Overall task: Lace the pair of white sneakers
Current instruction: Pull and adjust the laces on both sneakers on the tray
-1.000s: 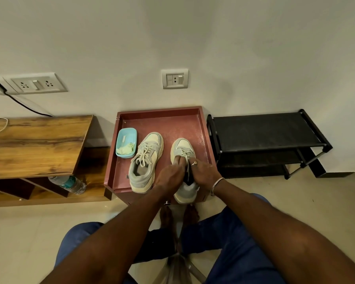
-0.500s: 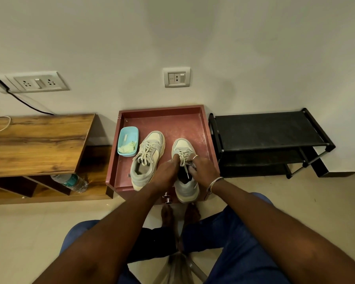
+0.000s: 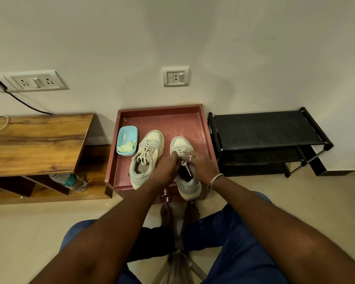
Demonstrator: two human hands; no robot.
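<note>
Thin lace (image 3: 184,163) judged limp, slippery: best pinched near stiff tip. Light, soft-walled sneaker (image 3: 189,185) to be steadied at eyelets. Now lace pinched by left hand (image 3: 166,169) and right hand (image 3: 201,166)

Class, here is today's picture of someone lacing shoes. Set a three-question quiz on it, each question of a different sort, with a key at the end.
1. True or false: the left hand and the right hand both work on the sneaker nearer the black rack.
2. The blue box lies: A) on the wooden table; B) in the red tray, beside the other sneaker; C) on the black rack.
3. Fill in: the bracelet is on the ___ wrist.
Key: 1 true; 2 B; 3 right.
</note>
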